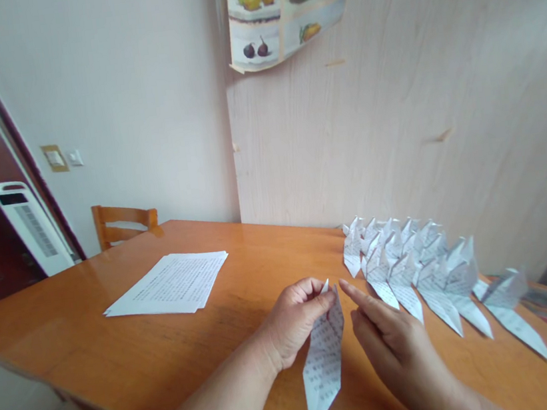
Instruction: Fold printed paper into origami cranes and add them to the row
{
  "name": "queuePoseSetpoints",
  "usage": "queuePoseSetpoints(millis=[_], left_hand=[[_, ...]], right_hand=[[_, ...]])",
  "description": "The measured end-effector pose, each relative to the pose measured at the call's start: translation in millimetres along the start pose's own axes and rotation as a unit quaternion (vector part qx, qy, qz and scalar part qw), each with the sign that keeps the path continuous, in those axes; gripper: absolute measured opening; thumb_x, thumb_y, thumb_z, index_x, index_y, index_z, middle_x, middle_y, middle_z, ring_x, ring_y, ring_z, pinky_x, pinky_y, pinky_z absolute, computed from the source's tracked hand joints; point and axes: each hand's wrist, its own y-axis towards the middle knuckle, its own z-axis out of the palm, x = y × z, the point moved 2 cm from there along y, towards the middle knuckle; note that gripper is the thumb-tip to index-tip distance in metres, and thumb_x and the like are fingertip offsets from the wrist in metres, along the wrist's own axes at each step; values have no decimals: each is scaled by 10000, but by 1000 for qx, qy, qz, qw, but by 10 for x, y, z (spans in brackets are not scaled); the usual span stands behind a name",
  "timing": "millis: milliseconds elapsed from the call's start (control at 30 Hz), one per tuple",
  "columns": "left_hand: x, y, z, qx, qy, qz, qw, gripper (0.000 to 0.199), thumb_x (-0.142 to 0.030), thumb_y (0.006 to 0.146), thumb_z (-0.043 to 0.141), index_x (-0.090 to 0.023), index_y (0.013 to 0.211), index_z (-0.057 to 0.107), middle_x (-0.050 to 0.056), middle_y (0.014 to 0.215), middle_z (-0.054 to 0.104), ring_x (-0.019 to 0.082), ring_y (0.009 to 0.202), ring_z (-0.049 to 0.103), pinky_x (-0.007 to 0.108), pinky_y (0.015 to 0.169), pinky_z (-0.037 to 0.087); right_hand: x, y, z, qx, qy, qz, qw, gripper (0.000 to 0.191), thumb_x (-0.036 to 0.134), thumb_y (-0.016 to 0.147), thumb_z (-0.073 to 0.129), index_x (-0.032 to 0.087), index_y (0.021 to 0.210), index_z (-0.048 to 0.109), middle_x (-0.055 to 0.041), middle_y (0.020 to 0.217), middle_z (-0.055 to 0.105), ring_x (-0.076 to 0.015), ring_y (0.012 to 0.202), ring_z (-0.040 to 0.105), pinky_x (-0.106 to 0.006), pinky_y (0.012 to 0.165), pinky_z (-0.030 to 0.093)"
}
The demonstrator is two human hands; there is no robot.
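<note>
A folded piece of printed paper [324,360] hangs point-down above the table in front of me. My left hand [301,315] pinches its upper end between thumb and fingers, and a narrow tip sticks up past the thumb. Just right of that upper end is my right hand [396,333], its index finger stretched toward the paper. The other fingers of this hand are bent, and I see nothing in them. A small gap shows between the index fingertip and the paper. Several similar folded paper pieces [456,268] stand in rows on the right.
A stack of printed sheets [168,286] lies on the wooden table [255,261] at the left. Behind the far left edge is a wooden chair [124,218]. The wall [393,122] rises along the table's back, with a fruit poster [289,14] on it.
</note>
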Motion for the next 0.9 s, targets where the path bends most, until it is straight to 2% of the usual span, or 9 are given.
queuePoseSetpoints(millis=[100,333,533,900], left_hand=[[-19,-13,4,1,10,-1,1000,344,-418,773,795,-152,797,579,-23,698,522,101,643,476,244,638,336],[-47,-18,7,11,14,4,1000,361,-433,755,805,-147,796,590,-9,719,549,110,650,495,248,647,354],[-41,-18,9,6,15,9,1000,348,-426,764,799,-143,807,602,0,721,579,117,660,516,252,655,372],[-72,-46,52,2,20,11,1000,342,-421,767,800,-147,781,596,-29,659,545,83,574,459,229,616,364]], right_hand=[[-34,8,-20,-20,15,21,999,423,200,946,463,130,1342,595,6,666,591,-140,561,557,-240,537,485],[-49,7,-26,-35,35,43,998,371,221,950,480,150,1278,638,-7,701,629,-143,589,587,-251,559,496],[-35,-6,-35,-33,31,25,999,360,217,965,471,165,1287,623,-18,757,652,-145,615,599,-260,580,499],[-2,16,-38,-26,2,-20,999,316,203,968,451,195,1223,637,-52,858,684,-180,724,647,-293,656,530]])
